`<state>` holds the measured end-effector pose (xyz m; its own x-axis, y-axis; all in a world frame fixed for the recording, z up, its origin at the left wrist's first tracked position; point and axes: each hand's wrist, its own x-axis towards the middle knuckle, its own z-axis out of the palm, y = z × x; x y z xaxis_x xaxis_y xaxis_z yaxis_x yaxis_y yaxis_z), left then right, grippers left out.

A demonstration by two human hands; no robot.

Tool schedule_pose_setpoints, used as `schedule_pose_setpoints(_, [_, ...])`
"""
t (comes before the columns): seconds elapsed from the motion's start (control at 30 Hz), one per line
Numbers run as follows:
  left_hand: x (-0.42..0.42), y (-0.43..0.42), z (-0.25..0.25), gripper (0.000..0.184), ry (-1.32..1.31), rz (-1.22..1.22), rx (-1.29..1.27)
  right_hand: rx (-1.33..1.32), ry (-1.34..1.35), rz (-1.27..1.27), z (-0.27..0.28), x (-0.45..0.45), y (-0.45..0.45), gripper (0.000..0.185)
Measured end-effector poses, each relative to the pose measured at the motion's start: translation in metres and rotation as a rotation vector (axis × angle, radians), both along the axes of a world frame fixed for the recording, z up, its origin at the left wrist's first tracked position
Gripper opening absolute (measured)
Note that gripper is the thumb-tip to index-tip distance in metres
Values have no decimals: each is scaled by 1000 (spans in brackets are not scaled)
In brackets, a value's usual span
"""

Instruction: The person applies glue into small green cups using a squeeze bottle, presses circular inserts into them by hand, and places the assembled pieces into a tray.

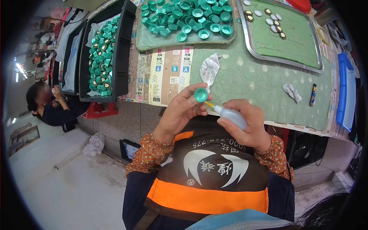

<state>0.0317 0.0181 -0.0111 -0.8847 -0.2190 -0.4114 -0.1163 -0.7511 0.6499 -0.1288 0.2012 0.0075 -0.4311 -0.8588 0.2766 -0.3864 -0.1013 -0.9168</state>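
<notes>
My left hand (pixel 180 109) pinches a small green fluted cap (pixel 201 95) at its rim, its hollow side towards me. My right hand (pixel 247 122) is wrapped round a translucent squeeze bottle (pixel 233 118). The bottle's thin yellow nozzle (pixel 209 104) points at the cap's lower right edge; whether it touches I cannot tell. Just beyond the cap lies a crumpled, patterned white cloth (pixel 210 68) on the green table cover (pixel 245 88).
A tray (pixel 143 44) heaped with green caps is at the back. A metal-rimmed tray (pixel 283 67) with small white and gold discs stands back right. Green caps with gold centres fill a black crate (pixel 123 57). A crumpled wipe (pixel 292 93) and glue-like tube (pixel 313 95) lie right. A co-worker (pixel 57 103) sits left.
</notes>
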Motion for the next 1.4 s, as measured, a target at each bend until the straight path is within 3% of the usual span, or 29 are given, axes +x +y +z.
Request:
schedule_pose_setpoints(0.8, [0, 6, -7, 47, -53, -49, 8, 61, 80, 27, -6, 0, -1, 28])
schedule_pose_setpoints(1.17, [5, 6, -13, 42, -44, 34, 60, 135, -170, -79, -4, -8, 0, 29])
schedule_pose_setpoints(1.4, [11, -11, -5, 36, -108, 112, -161, 209, -240, -131, -14, -21, -3, 29])
